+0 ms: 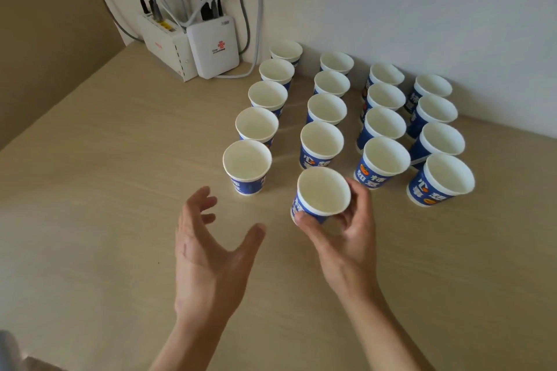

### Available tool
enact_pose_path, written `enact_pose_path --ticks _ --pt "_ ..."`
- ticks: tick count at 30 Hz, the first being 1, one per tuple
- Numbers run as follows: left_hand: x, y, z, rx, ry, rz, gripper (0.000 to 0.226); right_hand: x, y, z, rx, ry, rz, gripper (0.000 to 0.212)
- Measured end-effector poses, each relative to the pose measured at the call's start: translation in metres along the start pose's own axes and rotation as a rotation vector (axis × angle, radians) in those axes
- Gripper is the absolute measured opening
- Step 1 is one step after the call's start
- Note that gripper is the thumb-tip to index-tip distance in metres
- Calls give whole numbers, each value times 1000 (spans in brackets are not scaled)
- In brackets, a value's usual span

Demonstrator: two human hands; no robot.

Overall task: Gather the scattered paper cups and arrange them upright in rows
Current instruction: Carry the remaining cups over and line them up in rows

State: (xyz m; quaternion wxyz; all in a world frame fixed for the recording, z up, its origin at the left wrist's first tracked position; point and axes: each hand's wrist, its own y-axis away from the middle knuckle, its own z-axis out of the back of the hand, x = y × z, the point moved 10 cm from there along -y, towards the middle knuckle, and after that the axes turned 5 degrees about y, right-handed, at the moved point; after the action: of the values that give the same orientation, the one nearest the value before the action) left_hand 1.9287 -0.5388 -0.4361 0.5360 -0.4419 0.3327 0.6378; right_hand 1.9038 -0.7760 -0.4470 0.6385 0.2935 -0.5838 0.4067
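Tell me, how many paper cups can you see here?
18. Seventeen stand upright on the table in four rows running toward the wall: five in the left row, four in each of the others. One more cup is gripped in the right hand. None looks hidden.

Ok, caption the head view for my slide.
Right hand sets a blue paper cup into rows on the table; left hand open.

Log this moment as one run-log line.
right hand: holding cup, tilted | left hand: open, empty | rows: upright on table
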Motion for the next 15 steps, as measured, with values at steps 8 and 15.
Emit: enact_pose_path --ticks 8,15 --pt "15 39 5 81 17 21 56 -16 -18 -16 7 145 -41 65" --pt "23 50 10 125 40 46 54 -14 -19 -16 -47 242 -39 62"
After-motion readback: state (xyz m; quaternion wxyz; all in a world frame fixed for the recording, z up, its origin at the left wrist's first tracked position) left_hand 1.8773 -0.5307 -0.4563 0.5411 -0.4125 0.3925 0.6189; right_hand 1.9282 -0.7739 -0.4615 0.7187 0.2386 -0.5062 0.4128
